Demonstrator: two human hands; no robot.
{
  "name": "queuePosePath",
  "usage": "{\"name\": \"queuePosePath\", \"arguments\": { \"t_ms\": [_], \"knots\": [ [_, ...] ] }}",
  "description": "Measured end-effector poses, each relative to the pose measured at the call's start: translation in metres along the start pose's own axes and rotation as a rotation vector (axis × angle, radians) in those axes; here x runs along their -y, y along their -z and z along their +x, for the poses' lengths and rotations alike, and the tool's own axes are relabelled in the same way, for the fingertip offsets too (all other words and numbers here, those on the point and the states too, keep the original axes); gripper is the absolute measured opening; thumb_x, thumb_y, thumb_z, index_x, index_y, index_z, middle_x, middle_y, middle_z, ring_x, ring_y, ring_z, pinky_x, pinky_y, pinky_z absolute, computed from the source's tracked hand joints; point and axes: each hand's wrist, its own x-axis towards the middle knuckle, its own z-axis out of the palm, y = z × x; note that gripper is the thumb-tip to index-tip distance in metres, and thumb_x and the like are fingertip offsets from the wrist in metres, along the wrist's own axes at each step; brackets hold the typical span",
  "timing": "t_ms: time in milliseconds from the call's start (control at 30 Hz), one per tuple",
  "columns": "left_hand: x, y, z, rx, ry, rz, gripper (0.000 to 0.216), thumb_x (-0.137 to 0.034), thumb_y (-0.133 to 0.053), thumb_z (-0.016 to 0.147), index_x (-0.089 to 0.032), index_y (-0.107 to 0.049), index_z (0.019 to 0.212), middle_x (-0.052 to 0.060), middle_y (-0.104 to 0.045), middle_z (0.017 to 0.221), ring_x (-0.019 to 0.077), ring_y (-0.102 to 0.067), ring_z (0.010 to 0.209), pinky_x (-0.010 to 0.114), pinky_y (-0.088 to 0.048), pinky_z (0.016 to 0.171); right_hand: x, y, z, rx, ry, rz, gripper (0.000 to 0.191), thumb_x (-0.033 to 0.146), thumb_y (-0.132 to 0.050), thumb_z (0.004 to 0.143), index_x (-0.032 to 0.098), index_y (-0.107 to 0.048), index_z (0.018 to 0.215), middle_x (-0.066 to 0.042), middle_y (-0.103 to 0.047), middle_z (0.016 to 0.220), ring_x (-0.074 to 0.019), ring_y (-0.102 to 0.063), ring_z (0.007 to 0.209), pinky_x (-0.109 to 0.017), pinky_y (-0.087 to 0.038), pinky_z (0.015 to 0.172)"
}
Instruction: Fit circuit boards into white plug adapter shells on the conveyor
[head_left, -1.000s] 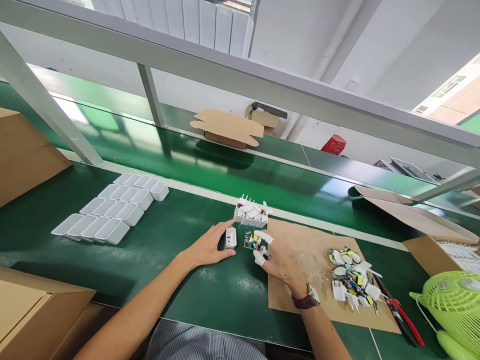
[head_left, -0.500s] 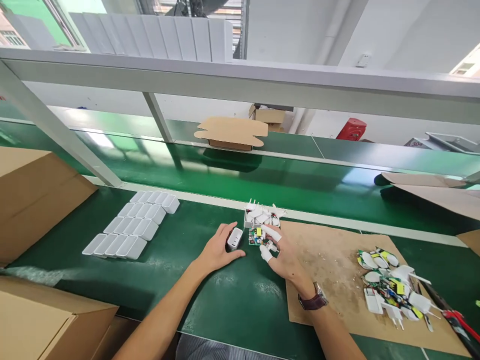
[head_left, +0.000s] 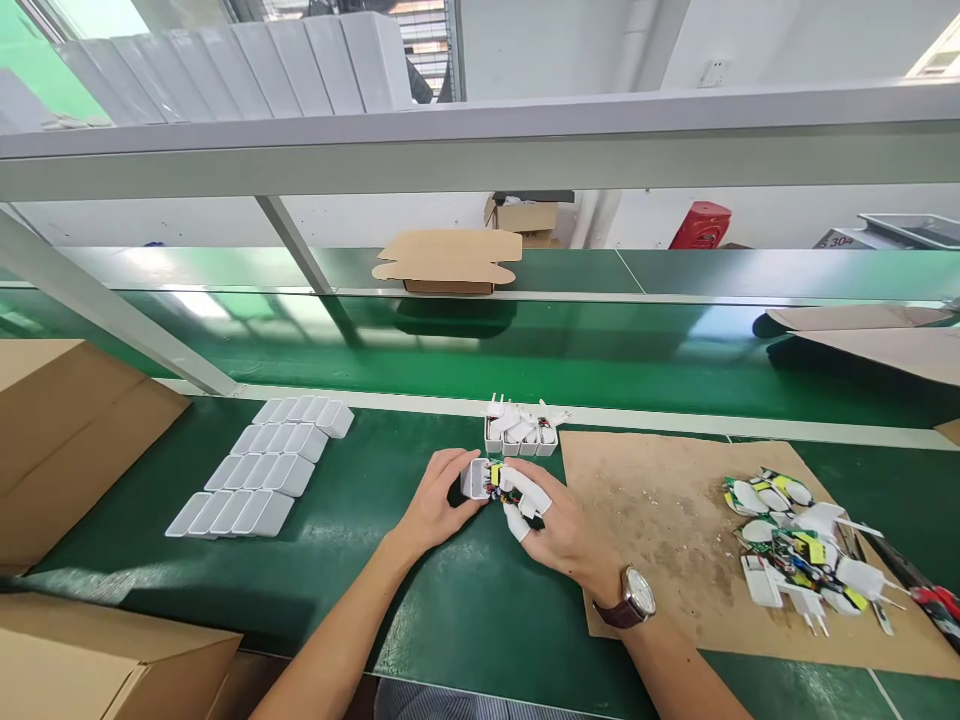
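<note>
My left hand (head_left: 433,508) grips a white charger case (head_left: 475,480) between thumb and fingers, its hollow open end facing up. White finger cots cover fingertips of my right hand (head_left: 568,528), which is closed around a small circuit board (head_left: 496,478) with a yellow part on it. The board's left end meets the right edge of the case; whether any of it is inside cannot be made out. Just behind both hands stand several white cases (head_left: 511,447) in a row, with white plug pieces and wires on top.
Rows of empty white cases (head_left: 262,472) lie at left. On a cardboard sheet (head_left: 645,530) at right is a heap of boards and plug heads (head_left: 806,565), with a red-handled tool (head_left: 934,597) beside it. Cardboard boxes (head_left: 90,440) stand far left. A green conveyor belt (head_left: 585,355) runs behind.
My left hand has turned the case so its hollow side shows instead of its slotted end. My right hand has brought the board leftward against the case. The view has shifted a little.
</note>
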Motion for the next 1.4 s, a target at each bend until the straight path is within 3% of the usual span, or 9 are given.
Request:
{"name": "queuePosePath", "arguments": {
  "t_ms": [167, 567, 1400],
  "knots": [
    [-0.001, 0.001, 0.000, -0.006, -0.056, 0.021, 0.057, -0.029, -0.068, 0.095, -0.029, -0.047, 0.148, 0.011, -0.059, 0.131, 0.0270, -0.057, 0.122, 0.048, -0.051, 0.105, 0.002, -0.002, -0.001, -0.038, -0.008, 0.005, 0.073, 0.009, -0.058, 0.094, 0.029, -0.031, 0.159, -0.013, -0.064, 0.139, -0.0274, -0.066, 0.124, -0.047, -0.061, 0.101],
    [-0.007, 0.000, 0.003, -0.052, -0.122, 0.024, 0.055, -0.021, -0.063, 0.096, -0.030, -0.047, 0.148, 0.011, -0.060, 0.126, 0.0278, -0.058, 0.118, 0.050, -0.052, 0.102, 0.007, -0.003, 0.001, 0.052, -0.024, -0.015, 0.073, 0.009, -0.054, 0.096, 0.031, -0.028, 0.160, -0.012, -0.064, 0.139, -0.0279, -0.068, 0.119, -0.047, -0.062, 0.097],
    [-0.011, 0.000, 0.003, -0.020, -0.134, 0.023, 0.060, -0.022, -0.064, 0.096, -0.031, -0.042, 0.152, 0.011, -0.058, 0.128, 0.0276, -0.055, 0.119, 0.049, -0.049, 0.104, 0.003, -0.005, -0.002, 0.064, -0.032, -0.017, 0.072, 0.013, -0.054, 0.097, 0.030, -0.026, 0.161, -0.012, -0.064, 0.139, -0.0290, -0.069, 0.117, -0.049, -0.060, 0.097]
  ]
}}
